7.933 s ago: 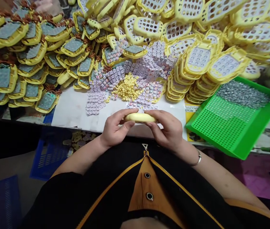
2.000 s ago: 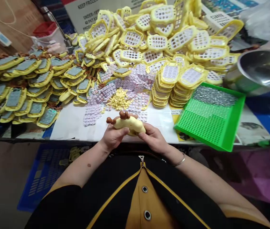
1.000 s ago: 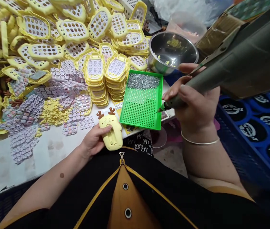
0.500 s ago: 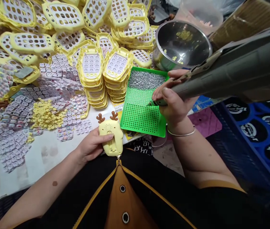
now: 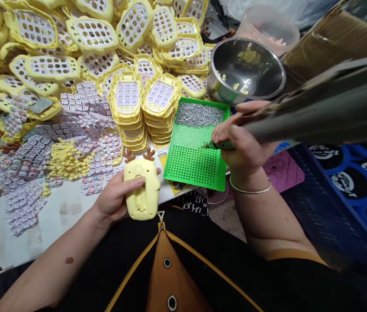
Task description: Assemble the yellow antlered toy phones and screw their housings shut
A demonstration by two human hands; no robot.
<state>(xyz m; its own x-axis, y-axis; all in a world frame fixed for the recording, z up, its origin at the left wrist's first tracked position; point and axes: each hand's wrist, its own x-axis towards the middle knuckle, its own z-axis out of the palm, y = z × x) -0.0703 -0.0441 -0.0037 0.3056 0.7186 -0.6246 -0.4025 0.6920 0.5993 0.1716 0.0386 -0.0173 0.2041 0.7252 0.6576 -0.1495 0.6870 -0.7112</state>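
My left hand is closed around a yellow plastic toy phone with brown antlers, its back turned up so that the battery slot and screw holes show. The thumb lies across the slot. In my right hand is a green-grey electric screwdriver, its thin bit pointing left over a green perforated tray. A heap of small silver screws fills the tray's far end. The bit is apart from the toy phone; whether a screw sits on its tip is too small to tell.
Stacked yellow shells stand left of the tray, with more shells piled behind. White keypads and yellow button pieces cover the table's left side. A steel bowl and a cardboard flap stand at the back right.
My left hand has moved the toy phone slightly left and closer to me. The screwdriver's bit stays over the tray, with my right hand still around it. The view has shifted slightly.
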